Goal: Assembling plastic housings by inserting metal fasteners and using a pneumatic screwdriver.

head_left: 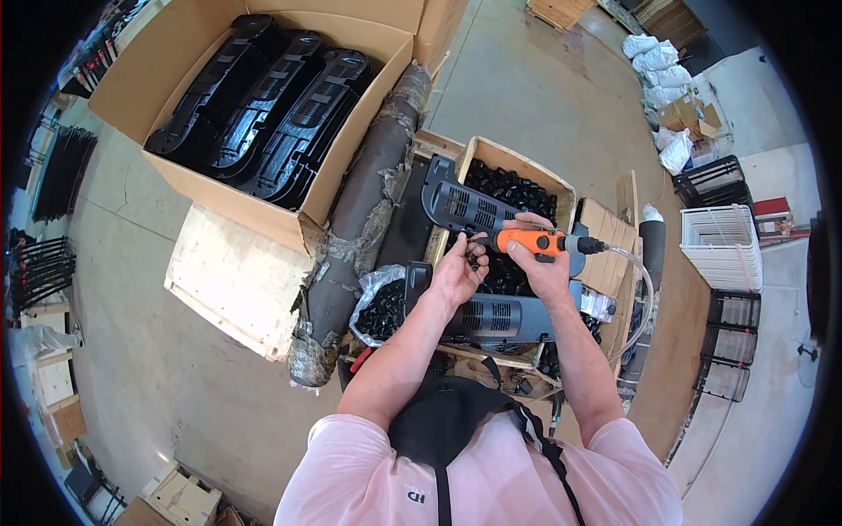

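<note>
My right hand [545,270] is wrapped round an orange and black power screwdriver [526,241], held level with its tip to the left. A clear hose [647,289] runs from its right end. My left hand [458,273] is closed in a pinch at the driver's tip; what its fingers hold is too small to make out. Just beyond both hands lies a black slotted plastic panel [465,206], partly hidden by the driver. A second black slotted panel [500,317] lies nearer me, beneath my forearms.
A wooden crate [568,197] holds many small black parts. Left of it are a plastic bag [360,329] of black pieces and a thick wrapped roll [368,193]. Beyond stands an open cardboard box [197,180] of black panels [289,114]. A white wire basket [719,241] stands right.
</note>
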The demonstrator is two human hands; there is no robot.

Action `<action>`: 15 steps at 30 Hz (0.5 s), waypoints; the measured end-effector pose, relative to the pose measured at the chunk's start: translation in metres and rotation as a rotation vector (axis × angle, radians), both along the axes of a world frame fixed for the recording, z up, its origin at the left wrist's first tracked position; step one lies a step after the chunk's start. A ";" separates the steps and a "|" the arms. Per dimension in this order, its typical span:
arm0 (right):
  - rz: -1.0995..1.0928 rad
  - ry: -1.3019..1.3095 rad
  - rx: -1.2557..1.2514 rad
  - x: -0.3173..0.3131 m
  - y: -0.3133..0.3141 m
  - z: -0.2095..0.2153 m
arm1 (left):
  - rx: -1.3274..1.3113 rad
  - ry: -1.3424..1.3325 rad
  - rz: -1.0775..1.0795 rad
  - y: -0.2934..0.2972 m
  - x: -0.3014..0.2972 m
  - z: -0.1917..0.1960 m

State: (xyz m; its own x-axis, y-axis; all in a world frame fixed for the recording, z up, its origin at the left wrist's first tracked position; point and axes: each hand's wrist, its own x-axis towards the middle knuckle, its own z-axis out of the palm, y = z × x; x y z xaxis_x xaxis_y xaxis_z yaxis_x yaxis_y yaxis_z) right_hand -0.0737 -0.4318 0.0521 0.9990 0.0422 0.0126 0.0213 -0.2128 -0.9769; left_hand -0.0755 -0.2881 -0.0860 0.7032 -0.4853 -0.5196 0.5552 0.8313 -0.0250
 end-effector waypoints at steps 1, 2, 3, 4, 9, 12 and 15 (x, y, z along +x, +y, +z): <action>-0.014 -0.021 -0.010 0.001 0.001 -0.003 | 0.022 0.001 -0.002 -0.003 0.000 0.001; -0.013 -0.020 -0.010 0.002 0.002 -0.005 | 0.044 0.001 -0.005 -0.004 0.000 0.004; -0.033 -0.028 0.009 0.003 0.004 -0.007 | 0.043 0.002 -0.004 -0.005 -0.002 0.003; -0.049 -0.039 0.030 0.006 0.008 -0.008 | 0.125 0.008 -0.029 -0.005 -0.005 -0.006; -0.060 -0.044 -0.021 0.013 0.020 -0.004 | 0.400 0.038 -0.161 -0.006 0.002 -0.019; -0.056 -0.037 -0.046 0.014 0.021 -0.007 | 0.558 -0.064 -0.265 -0.006 0.011 -0.019; -0.053 -0.040 -0.058 0.015 0.016 -0.017 | 0.691 -0.136 -0.329 -0.008 0.018 -0.011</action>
